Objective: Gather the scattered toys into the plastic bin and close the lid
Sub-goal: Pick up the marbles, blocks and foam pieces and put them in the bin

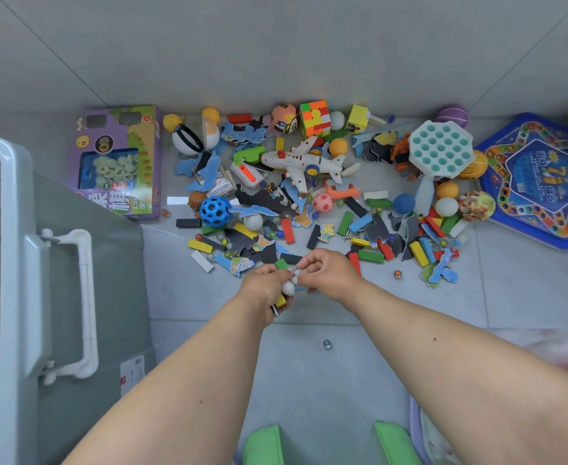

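A heap of toys lies on the grey tiled floor: a white toy plane [304,162], a colour cube [315,117], a blue holed ball [215,211], coloured blocks and puzzle pieces. The grey plastic bin [11,263] with a white handle [84,303] stands at the left. My left hand [265,290] grips a small white ball [288,288], a yellow block [280,301] and other small pieces. My right hand [329,273] meets it at the heap's near edge, its fingertips pinching a small piece I cannot make out.
A purple game box [121,159] lies beside the bin. A blue star-shaped game board [541,182] lies at the right, with a white and teal pop toy [441,150] beside it. Loose marbles [327,344] dot the near floor. Green slippers [266,444] show at the bottom.
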{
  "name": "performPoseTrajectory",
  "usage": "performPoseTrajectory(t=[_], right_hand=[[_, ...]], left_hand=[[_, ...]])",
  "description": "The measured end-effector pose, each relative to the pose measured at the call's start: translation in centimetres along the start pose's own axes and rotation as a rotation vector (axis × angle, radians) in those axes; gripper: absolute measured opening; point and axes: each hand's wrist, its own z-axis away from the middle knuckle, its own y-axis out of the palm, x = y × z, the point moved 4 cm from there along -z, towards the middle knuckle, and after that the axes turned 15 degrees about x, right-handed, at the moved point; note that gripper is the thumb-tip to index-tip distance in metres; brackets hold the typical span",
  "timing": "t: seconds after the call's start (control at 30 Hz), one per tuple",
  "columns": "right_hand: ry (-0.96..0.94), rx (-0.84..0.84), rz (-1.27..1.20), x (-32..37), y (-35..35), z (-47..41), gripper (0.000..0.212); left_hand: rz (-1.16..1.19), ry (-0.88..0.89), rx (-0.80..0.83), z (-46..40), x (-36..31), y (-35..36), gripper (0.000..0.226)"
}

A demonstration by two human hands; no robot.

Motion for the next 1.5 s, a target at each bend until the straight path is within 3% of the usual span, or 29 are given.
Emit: performPoseTrajectory(t=[0.07, 0.13, 0.2, 0.3, 0.37, 0.53, 0.67, 0.73, 0.83, 0.93, 1.0, 1.07, 1.23, 1.37, 1.5], right_hand=[[0.012, -0.055, 0.119, -1.0, -0.5, 0.6, 0.016], [0.058, -0.007, 0.545, -2.2, -0.5, 1.2, 0.02], [0.103, 0.166, 0.948, -3.9, 0.5, 1.9, 0.031], [0.154, 0.44, 1.253, -5.9, 2.3, 2.5, 0.039], [0.184, 0.515, 1.312, -6.5, 3.2, 2.6, 0.035], [0.174, 0.488, 1.39, -7.1, 3.0, 1.9, 0.03], [0.034, 0.531, 1.447, -5.9, 3.1, 2.9, 0.055], [-0.031, 0.631, 1.51, -6.6, 3.8, 3.4, 0.059], [-0.011, 0.743, 1.606, -8.9, 4.5, 3.5, 0.044], [-0.046, 0.699, 1.565, -9.0, 4.5, 3.3, 0.033], [0.001, 0.537, 1.447, -8.3, 4.0, 2.6, 0.028], [0.073, 0.31, 1.188, -7.0, 2.9, 1.4, 0.019], [-0.1, -0.22, 0.348, -0.2, 0.7, -0.6, 0.014], [-0.223, -0.226, -0.08, 3.8, 1.6, -0.9, 0.02], [-0.258, -0.257, -0.174, 5.6, 2.0, -0.8, 0.017]], left_hand=[[0.035, 0.013, -0.026, -0.1, 0.0, -0.7, 0.023], [0.056, 0.024, -0.023, -0.1, -0.1, -1.0, 0.022], [0.065, 0.029, -0.001, 0.0, -0.1, -1.0, 0.021], [0.078, 0.029, 0.012, -0.2, 0.0, -0.9, 0.021], [0.082, 0.026, 0.011, -0.2, 0.1, -0.8, 0.02], [0.091, 0.006, 0.025, -0.4, 0.3, -0.8, 0.017], [0.097, 0.011, 0.017, -0.4, 0.1, -1.0, 0.019], [0.099, 0.01, 0.006, -0.4, 0.2, -1.4, 0.02], [0.107, 0.0, -0.006, -0.4, 0.4, -1.7, 0.019], [0.114, -0.004, -0.005, -0.4, 0.5, -1.8, 0.02], [0.117, -0.005, -0.002, -0.5, 0.5, -1.8, 0.02], [0.119, -0.003, 0.003, -0.5, 0.4, -1.9, 0.019], [0.273, 0.002, 0.103, -0.4, -0.2, -1.6, 0.01], [0.426, 0.052, 0.234, 0.4, -1.9, -0.9, 0.007], [0.49, 0.109, 0.278, 1.7, -4.4, -0.6, 0.011]])
